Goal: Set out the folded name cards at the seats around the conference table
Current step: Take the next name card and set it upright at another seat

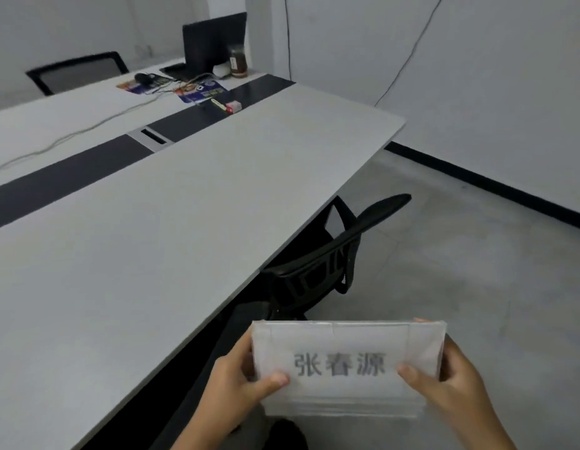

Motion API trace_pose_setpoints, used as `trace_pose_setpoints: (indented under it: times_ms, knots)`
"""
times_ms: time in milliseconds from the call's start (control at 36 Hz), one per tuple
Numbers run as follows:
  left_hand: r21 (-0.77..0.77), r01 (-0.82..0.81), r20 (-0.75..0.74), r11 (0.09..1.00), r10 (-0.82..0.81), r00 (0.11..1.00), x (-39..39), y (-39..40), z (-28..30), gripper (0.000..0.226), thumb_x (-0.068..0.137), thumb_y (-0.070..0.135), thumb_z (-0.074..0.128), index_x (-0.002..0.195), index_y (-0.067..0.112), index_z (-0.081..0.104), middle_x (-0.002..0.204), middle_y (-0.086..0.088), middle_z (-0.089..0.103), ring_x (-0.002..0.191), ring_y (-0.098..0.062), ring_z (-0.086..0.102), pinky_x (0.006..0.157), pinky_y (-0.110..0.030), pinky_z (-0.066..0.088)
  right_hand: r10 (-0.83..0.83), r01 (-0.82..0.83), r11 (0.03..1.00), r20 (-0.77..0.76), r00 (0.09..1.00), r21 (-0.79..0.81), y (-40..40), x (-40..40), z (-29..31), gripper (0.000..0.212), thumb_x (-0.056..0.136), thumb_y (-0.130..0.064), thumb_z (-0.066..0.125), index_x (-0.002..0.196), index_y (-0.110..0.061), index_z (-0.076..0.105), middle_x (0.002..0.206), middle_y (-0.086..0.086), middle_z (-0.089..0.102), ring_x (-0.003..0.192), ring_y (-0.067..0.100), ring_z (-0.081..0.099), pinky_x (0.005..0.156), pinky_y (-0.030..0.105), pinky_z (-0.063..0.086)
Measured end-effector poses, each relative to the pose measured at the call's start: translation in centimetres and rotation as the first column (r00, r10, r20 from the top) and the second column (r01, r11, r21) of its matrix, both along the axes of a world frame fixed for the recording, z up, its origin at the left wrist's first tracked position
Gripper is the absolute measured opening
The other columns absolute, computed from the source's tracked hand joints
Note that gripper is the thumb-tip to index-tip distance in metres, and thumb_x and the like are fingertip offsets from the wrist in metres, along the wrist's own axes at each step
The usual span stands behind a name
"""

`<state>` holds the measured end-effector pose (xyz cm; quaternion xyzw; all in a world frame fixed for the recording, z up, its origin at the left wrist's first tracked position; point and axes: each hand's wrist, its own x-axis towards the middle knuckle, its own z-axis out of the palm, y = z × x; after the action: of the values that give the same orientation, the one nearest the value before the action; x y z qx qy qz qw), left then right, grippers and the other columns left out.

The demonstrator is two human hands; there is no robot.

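Note:
I hold a stack of clear-sleeved white name cards low in front of me, off the table's near right edge. The top card shows three printed characters. My left hand grips the stack's left end, thumb on the front face. My right hand grips the right end the same way. The long grey conference table with a dark centre strip stretches away to the left. I see no name card standing on it.
A black mesh chair is tucked under the table's right edge just ahead of the cards. Another black chair stands at the far side. At the far end sit a monitor, a jar, leaflets and cables. Grey floor lies to the right.

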<state>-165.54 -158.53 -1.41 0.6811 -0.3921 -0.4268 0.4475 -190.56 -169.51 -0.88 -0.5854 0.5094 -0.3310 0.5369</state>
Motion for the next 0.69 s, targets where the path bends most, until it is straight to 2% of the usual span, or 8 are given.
trace_pose_setpoints:
  times_ms: [83, 139, 194, 361, 500, 583, 639, 694]
  knots:
    - [0.005, -0.063, -0.045, 0.998, 0.063, 0.997, 2.3, -2.5, 0.8, 0.071, 0.039, 0.048, 0.083, 0.102, 0.043, 0.051, 0.084, 0.029, 0.070, 0.082, 0.001, 0.067, 0.071, -0.014, 0.053, 0.080, -0.080, 0.996, -0.001, 0.997, -0.042, -4.4, 3.3, 1.5, 0.056, 0.026, -0.041, 0.081, 0.079, -0.050, 0.065, 0.072, -0.023, 0.072, 0.065, -0.011, 0.062, 0.057, 0.004, 0.048]
    - [-0.013, -0.098, -0.087, 0.995, 0.096, 0.992, 4.2, -4.3, 1.2, 0.081, 0.031, 0.062, 0.079, 0.105, 0.039, 0.054, 0.090, 0.024, 0.071, 0.086, -0.006, 0.068, 0.074, -0.022, 0.055, 0.102, -0.100, 0.993, 0.022, 0.995, -0.064, -7.8, 6.0, 2.9, 0.032, 0.044, -0.027, 0.080, 0.072, -0.038, 0.069, 0.066, -0.029, 0.069, 0.060, -0.011, 0.061, 0.052, 0.004, 0.046]
    - [-0.020, -0.146, -0.120, 0.989, 0.143, 0.982, 5.9, -6.0, 1.8, 0.072, 0.036, 0.051, 0.079, 0.103, 0.033, 0.057, 0.089, 0.023, 0.072, 0.084, -0.006, 0.069, 0.068, -0.018, 0.054, 0.152, -0.149, 0.987, 0.056, 0.987, -0.064, -10.7, 8.7, 4.9, 0.026, 0.060, -0.018, 0.081, 0.077, -0.031, 0.066, 0.063, -0.028, 0.069, 0.059, -0.009, 0.062, 0.048, 0.006, 0.046]
    - [-0.116, -0.355, -0.083, 0.928, 0.347, 0.934, 10.8, -9.7, 3.9, 0.051, 0.041, 0.041, 0.070, 0.090, 0.036, 0.059, 0.081, 0.023, 0.072, 0.075, -0.004, 0.069, 0.062, -0.017, 0.055, 0.335, -0.323, 0.933, 0.049, 0.941, -0.160, -16.6, 15.7, 8.4, 0.069, 0.022, -0.047, 0.078, 0.087, -0.029, 0.061, 0.086, -0.022, 0.071, 0.074, -0.001, 0.066, 0.054, 0.010, 0.050]
    - [-0.109, -0.485, -0.053, 0.868, 0.482, 0.875, 15.1, -12.4, 3.2, 0.067, 0.041, 0.044, 0.069, 0.104, 0.030, 0.054, 0.084, 0.027, 0.070, 0.080, 0.005, 0.065, 0.062, -0.019, 0.054, 0.497, -0.484, 0.851, 0.015, 0.868, -0.202, -21.0, 22.7, 8.7, 0.041, 0.059, -0.013, 0.080, 0.084, -0.036, 0.056, 0.073, -0.032, 0.067, 0.072, -0.010, 0.061, 0.058, 0.006, 0.048]
    - [-0.074, -0.578, -0.041, 0.813, 0.576, 0.816, 16.9, -13.6, 1.8, 0.079, 0.054, 0.032, 0.078, 0.123, 0.030, 0.040, 0.098, 0.020, 0.063, 0.086, 0.004, 0.062, 0.068, -0.019, 0.054, 0.563, -0.560, 0.803, -0.046, 0.825, -0.203, -23.0, 26.9, 7.2, 0.048, 0.046, -0.039, 0.081, 0.087, -0.049, 0.057, 0.078, -0.009, 0.067, 0.075, 0.001, 0.061, 0.065, 0.014, 0.052]
    - [-0.056, -0.629, -0.025, 0.776, 0.628, 0.777, 18.0, -14.1, 0.7, 0.079, 0.060, 0.029, 0.078, 0.126, 0.033, 0.034, 0.107, 0.012, 0.059, 0.094, 0.000, 0.058, 0.073, -0.022, 0.051, 0.598, -0.600, 0.779, -0.073, 0.799, -0.186, -24.2, 29.6, 5.5, 0.047, 0.056, -0.028, 0.081, 0.089, -0.049, 0.054, 0.090, 0.019, 0.061, 0.082, 0.019, 0.060, 0.073, 0.029, 0.053]
    - [-0.024, -0.674, -0.009, 0.738, 0.674, 0.739, 19.1, -14.5, -0.3, 0.086, 0.051, 0.040, 0.075, 0.126, 0.036, 0.033, 0.110, 0.010, 0.057, 0.100, -0.006, 0.057, 0.077, -0.024, 0.050, 0.645, -0.649, 0.747, -0.083, 0.760, -0.144, -25.3, 32.2, 3.8, 0.052, 0.067, -0.008, 0.076, 0.092, -0.046, 0.050, 0.095, 0.027, 0.057, 0.083, 0.018, 0.061, 0.072, 0.032, 0.054]
